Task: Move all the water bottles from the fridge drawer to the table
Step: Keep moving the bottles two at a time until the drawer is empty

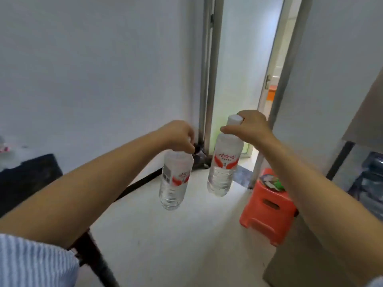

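I hold two clear water bottles with red and white labels above the floor. My left hand (179, 136) grips the cap end of one bottle (175, 179), which hangs slightly tilted. My right hand (247, 126) is closed around the neck of the other bottle (224, 162), whose white cap shows above my fingers. The bottles hang side by side, apart from each other. The dark table (27, 181) is at the left edge, its top mostly out of view. The fridge drawer is not in view.
An orange plastic stool (269, 210) stands on the pale floor at the right, with small items on it. A beige cabinet side (310, 255) fills the lower right. A door (269, 83) stands ajar ahead. A large blue water jug (371, 175) is far right.
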Action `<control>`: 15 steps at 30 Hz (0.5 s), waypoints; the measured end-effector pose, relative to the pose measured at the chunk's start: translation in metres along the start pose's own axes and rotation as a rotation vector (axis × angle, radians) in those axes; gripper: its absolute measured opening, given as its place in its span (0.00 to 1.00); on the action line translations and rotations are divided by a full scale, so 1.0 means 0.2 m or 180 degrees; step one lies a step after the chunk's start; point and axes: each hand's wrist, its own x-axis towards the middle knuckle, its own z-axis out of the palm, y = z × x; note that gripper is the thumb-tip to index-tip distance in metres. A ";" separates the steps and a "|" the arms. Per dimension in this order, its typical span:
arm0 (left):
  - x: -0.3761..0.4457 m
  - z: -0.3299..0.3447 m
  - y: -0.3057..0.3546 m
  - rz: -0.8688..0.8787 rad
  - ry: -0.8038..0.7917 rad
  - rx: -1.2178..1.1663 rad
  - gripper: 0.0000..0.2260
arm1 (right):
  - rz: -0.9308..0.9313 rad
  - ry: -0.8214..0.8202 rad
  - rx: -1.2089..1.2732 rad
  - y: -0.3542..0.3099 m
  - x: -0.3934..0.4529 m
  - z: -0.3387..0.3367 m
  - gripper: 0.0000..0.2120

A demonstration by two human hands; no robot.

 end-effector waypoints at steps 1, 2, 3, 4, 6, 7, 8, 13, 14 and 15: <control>-0.10 -0.03 -0.14 -0.0207 -0.0043 -0.0032 0.03 | -0.0116 -0.0241 0.0029 -0.10 -0.01 0.13 0.14; -0.19 -0.05 -0.28 -0.0391 -0.0064 -0.0044 0.02 | -0.0248 -0.0468 0.0017 -0.22 -0.03 0.25 0.13; -0.29 -0.07 -0.42 -0.0564 -0.0076 -0.0033 0.02 | -0.0389 -0.0704 -0.0006 -0.34 -0.04 0.38 0.12; -0.38 -0.09 -0.55 -0.0737 -0.0093 -0.0019 0.03 | -0.0539 -0.0910 -0.0037 -0.46 -0.06 0.50 0.12; -0.57 -0.11 -0.79 -0.1084 -0.0078 -0.0006 0.03 | -0.0826 -0.1258 -0.0046 -0.69 -0.08 0.73 0.14; -0.65 -0.13 -0.92 -0.1259 -0.0043 0.0012 0.03 | -0.0949 -0.1391 -0.0015 -0.80 -0.09 0.84 0.15; -0.74 -0.14 -1.03 -0.1431 -0.0004 0.0041 0.03 | -0.1091 -0.1489 0.0007 -0.92 -0.11 0.94 0.16; -1.06 -0.22 -1.59 -0.2196 0.0012 0.0142 0.07 | -0.1594 -0.1995 0.0282 -1.45 -0.15 1.44 0.11; -1.11 -0.24 -1.70 -0.2321 -0.0017 0.0159 0.08 | -0.1710 -0.2078 0.0306 -1.55 -0.15 1.54 0.12; -1.16 -0.27 -1.82 -0.2430 -0.0034 0.0168 0.09 | -0.1843 -0.2181 0.0290 -1.66 -0.14 1.64 0.12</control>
